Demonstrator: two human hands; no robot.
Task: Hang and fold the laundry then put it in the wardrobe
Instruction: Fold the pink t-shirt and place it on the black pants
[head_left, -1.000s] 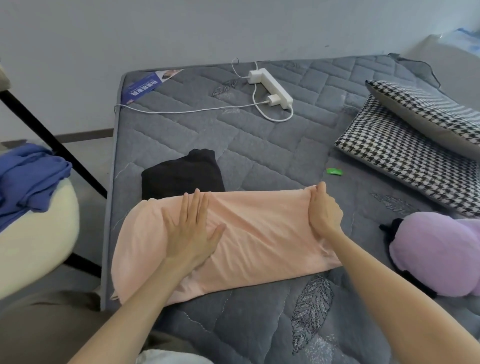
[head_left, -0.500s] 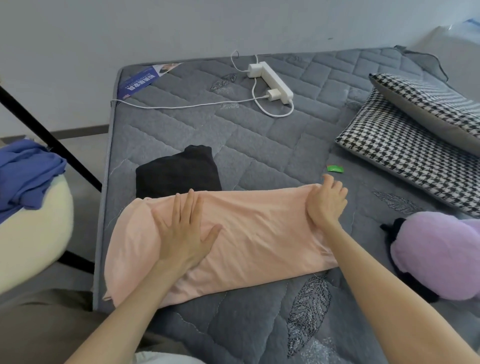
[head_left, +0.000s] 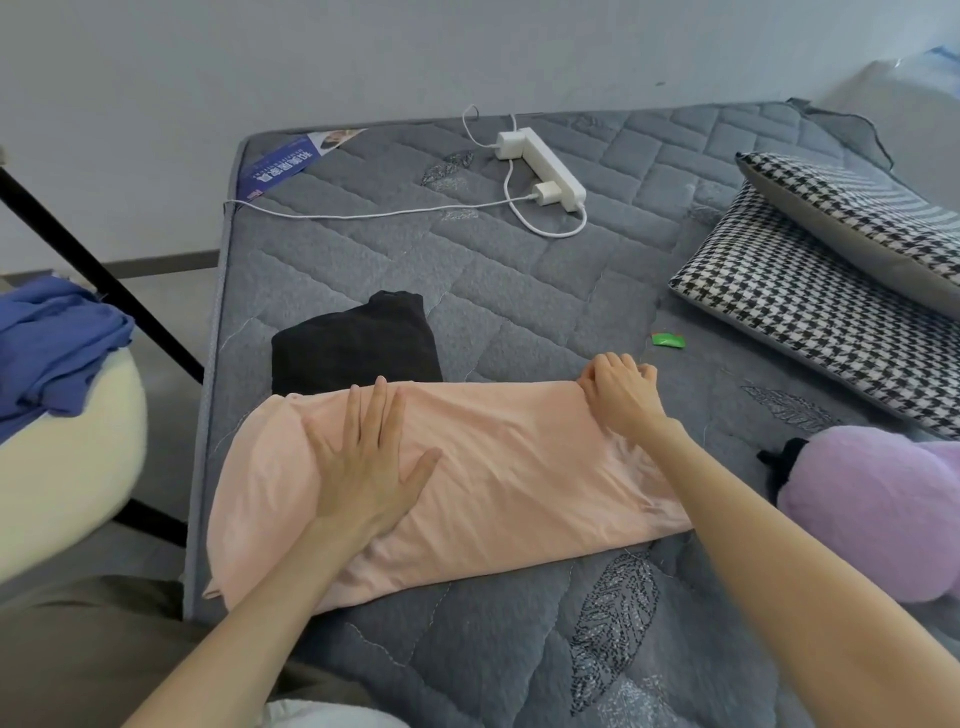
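A peach-pink garment (head_left: 519, 478) lies folded into a long band across the near part of the grey quilted mattress (head_left: 467, 270). My left hand (head_left: 369, 457) presses flat on its middle-left part, fingers straight and spread. My right hand (head_left: 618, 389) sits at the garment's far right corner with fingers curled, pinching the cloth edge. A folded black garment (head_left: 353, 343) lies just behind the pink one, partly covered by it.
A white power strip (head_left: 545, 166) with cable lies at the mattress's far end. Houndstooth pillows (head_left: 831, 301) are stacked at right, a purple plush toy (head_left: 883, 509) at near right. Blue clothes (head_left: 52, 338) lie on a cream seat at left. A small green scrap (head_left: 667, 340) lies near my right hand.
My right hand slid from lying flat on the garment's right end to its far corner and curled its fingers onto the edge. My left hand stayed pressing flat.
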